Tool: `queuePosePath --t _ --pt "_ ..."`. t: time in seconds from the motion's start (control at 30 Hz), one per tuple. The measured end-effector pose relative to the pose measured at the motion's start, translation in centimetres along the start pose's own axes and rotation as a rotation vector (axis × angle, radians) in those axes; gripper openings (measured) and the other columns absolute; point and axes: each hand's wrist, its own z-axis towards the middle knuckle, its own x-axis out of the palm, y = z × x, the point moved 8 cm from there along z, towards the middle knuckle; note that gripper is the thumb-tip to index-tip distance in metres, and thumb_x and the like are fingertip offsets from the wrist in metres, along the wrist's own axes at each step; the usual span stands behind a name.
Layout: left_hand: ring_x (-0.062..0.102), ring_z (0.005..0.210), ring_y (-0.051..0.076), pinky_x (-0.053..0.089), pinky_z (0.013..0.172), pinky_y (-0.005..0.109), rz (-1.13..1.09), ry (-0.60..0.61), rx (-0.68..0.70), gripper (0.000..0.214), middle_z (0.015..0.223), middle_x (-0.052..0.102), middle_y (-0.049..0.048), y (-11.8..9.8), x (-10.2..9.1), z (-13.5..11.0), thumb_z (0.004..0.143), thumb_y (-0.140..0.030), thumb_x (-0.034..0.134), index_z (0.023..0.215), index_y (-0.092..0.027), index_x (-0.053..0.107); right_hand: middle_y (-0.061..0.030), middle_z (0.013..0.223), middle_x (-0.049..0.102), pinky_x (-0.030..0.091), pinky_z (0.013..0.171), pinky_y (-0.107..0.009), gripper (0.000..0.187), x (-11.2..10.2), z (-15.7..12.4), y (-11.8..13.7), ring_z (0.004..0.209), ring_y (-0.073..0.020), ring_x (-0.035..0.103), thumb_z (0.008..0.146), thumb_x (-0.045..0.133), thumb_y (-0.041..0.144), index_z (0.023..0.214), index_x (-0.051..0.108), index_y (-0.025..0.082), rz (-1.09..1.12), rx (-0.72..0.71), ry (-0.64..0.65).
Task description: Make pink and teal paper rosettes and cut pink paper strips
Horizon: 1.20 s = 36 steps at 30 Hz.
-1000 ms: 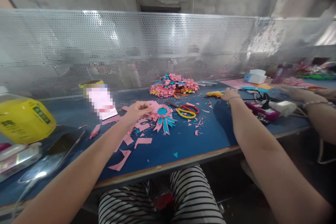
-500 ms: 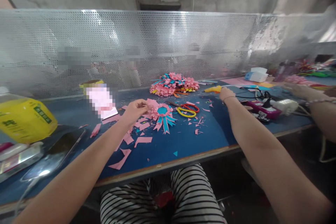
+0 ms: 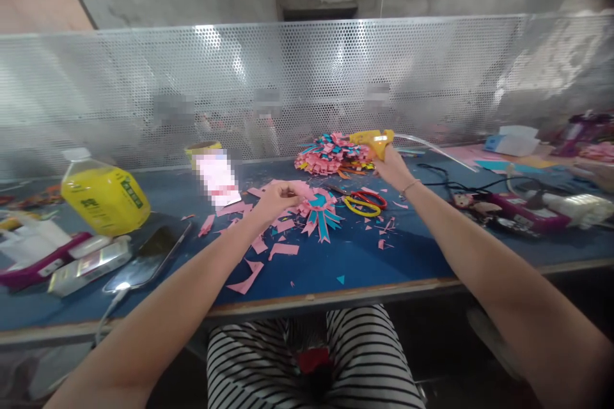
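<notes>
My right hand (image 3: 392, 165) grips a yellow hot glue gun (image 3: 368, 138), raised above the table with its nozzle pointing left and a clear glue stick (image 3: 434, 147) trailing out behind. The thumb and fingertips of my left hand (image 3: 275, 199) are pinched on a piece of pink paper (image 3: 302, 189). That paper is right beside a pink and blue paper rosette (image 3: 318, 200) with ribbon tails, lying on the table. Whether the two touch, I cannot tell. Scissors (image 3: 363, 203) with red and yellow handles lie just right of the rosette.
Pink paper scraps (image 3: 283, 249) litter the blue tabletop (image 3: 307, 275). Behind is a pile of finished-looking rosettes (image 3: 321, 156). On the left stand a yellow-labelled bottle (image 3: 105, 198) and a phone (image 3: 148, 259); on the right, a purple power strip (image 3: 532, 211) with black cables.
My right hand has lifted the glue gun off the table and brought it left, in front of the rosette pile. My left hand stays by the rosette. The view has turned left.
</notes>
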Motion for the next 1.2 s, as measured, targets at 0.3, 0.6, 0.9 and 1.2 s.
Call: queuePosePath --t 0.3,0.6,0.9,1.2 --pt "0.057 0.065 0.012 0.045 0.066 0.028 -0.005 -0.067 0.002 0.014 0.065 0.061 0.001 0.1 -0.3 0.1 0.062 -0.026 0.067 0.065 -0.017 0.057 -0.0071 0.084 0.059 0.044 0.069 -0.034 0.045 3.7 -4.1 5.0 0.078 -0.0216 0.056 0.064 0.059 0.05 0.093 0.05 0.017 0.272 -0.118 0.033" --pt "0.058 0.067 0.015 0.045 0.065 0.03 0.122 -0.142 0.045 0.016 0.07 0.064 0.0049 0.0 -1.5 0.2 0.059 -0.031 0.07 0.062 -0.017 0.065 -0.0052 0.071 0.057 0.043 0.064 -0.032 0.038 4.6 -4.8 4.8 0.072 -0.0218 0.056 0.064 0.059 0.05 0.082 0.047 0.018 0.152 -0.111 -0.02" --pt "0.059 0.069 0.014 0.047 0.068 0.028 -0.009 -0.147 0.039 0.016 0.066 0.062 0.0011 -0.6 -1.2 0.0 0.061 -0.03 0.068 0.064 -0.017 0.059 -0.0071 0.075 0.058 0.043 0.066 -0.033 0.033 4.5 -5.4 5.6 0.075 -0.0235 0.057 0.067 0.057 0.045 0.082 0.042 0.02 0.162 -0.101 -0.002" --pt "0.052 0.061 0.01 0.044 0.064 0.026 0.072 -0.05 0.099 0.018 0.061 0.05 -0.0032 -1.7 0.2 -0.1 0.065 -0.029 0.063 0.063 -0.018 0.048 0.0035 0.066 0.052 0.046 0.05 -0.028 0.042 6.5 -5.4 6.1 0.056 -0.0128 0.054 0.059 0.068 0.039 0.081 0.037 0.022 0.84 0.056 0.228"
